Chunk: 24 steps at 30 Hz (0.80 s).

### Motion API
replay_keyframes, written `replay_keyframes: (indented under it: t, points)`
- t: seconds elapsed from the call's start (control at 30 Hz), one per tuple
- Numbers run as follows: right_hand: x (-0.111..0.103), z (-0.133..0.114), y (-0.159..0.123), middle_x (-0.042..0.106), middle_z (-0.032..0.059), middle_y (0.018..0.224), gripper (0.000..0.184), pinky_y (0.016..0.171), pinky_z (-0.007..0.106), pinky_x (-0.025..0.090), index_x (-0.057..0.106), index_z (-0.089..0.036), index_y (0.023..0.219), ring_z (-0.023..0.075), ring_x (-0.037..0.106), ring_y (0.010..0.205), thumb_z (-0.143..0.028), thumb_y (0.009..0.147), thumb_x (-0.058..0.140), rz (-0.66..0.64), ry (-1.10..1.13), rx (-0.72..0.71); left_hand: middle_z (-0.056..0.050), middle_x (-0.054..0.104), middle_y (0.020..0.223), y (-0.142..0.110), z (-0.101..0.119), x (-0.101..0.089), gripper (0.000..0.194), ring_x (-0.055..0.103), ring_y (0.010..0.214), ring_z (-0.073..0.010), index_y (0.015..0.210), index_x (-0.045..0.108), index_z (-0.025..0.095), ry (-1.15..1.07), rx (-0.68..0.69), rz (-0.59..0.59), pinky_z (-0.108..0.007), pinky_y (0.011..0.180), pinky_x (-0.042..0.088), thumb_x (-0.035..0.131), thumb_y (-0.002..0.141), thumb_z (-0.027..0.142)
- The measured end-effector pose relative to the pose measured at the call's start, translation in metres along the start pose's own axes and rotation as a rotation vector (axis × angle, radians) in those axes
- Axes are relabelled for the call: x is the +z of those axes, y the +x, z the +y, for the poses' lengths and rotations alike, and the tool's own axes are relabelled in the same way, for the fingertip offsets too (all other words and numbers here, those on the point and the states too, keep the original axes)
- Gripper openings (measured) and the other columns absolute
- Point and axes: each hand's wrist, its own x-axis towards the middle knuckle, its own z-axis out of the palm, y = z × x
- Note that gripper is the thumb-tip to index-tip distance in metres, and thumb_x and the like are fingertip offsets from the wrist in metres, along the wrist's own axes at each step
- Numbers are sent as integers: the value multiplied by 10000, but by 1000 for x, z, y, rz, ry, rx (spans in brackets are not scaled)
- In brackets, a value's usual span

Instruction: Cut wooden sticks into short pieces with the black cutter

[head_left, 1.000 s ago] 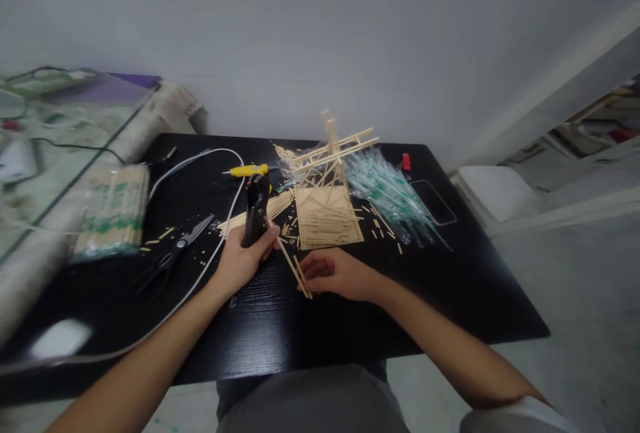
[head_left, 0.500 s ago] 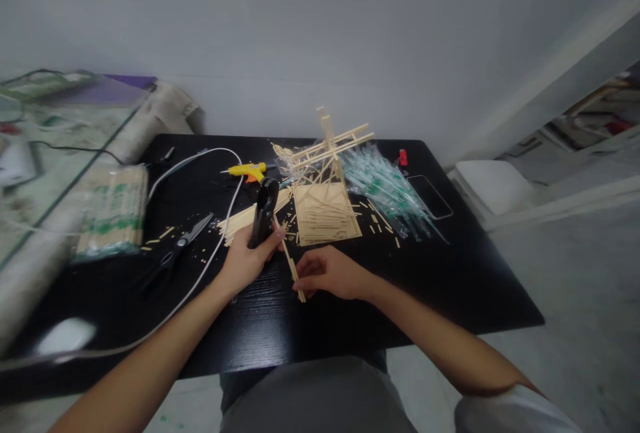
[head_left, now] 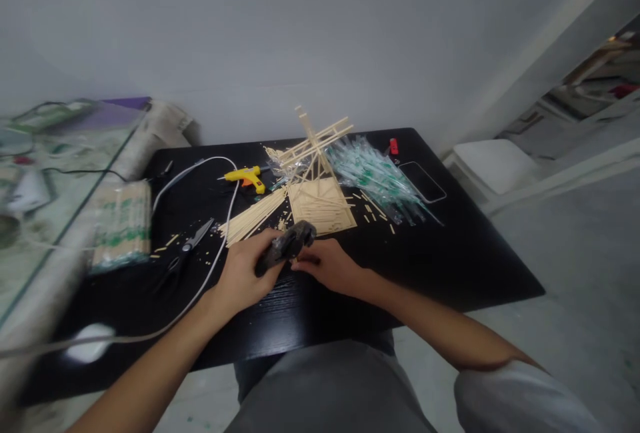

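Note:
My left hand is closed around a black pliers-like tool, its head tilted up to the right. Close beside that head, my right hand has its fingers pinched together. Only a pale bit of the thin wooden sticks shows at the fingertips; the rest is hidden by the hands and the tool. Just beyond both hands lies a square wooden-stick panel, with a stick framework rising behind it. A fan of loose sticks lies to the left of the panel.
A yellow glue gun lies behind the fan of sticks. Scissors, a white cable and a bagged bundle of sticks are at left. Green-and-clear plastic wrappers, a phone and a red object lie at right.
The black tool has swung from upright to tilted right, its head now near my right fingers. My hands have come closer together, and the sticks between them are mostly out of sight.

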Motion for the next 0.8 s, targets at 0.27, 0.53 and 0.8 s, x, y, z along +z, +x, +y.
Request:
replay_keyframes:
  t: [0.27,0.53,0.8]
  points:
    - [10,16,3,770,38,867,17,780,273,489,735,-183,911,192,701,801,-183,911,718,-7,-150,-111,-48,773,924,-17,-8,6,178,717,816,-198,1022,688,202,80,-64,36,-285,774,540,609,864,220]
    - [13,22,4,785,54,897,15,796,292,516,734,-176,904,209,719,825,-183,894,741,-24,-137,-118,-48,764,905,-23,-11,10,282,719,787,-182,1036,660,178,65,74,82,-271,741,540,581,780,89]
    - [16,24,2,792,50,946,293,816,304,536,656,-195,1132,213,754,880,-144,865,766,9,-42,-35,-37,759,877,-24,-16,10,293,712,771,-184,1032,672,193,41,13,70,-281,735,547,593,762,113]
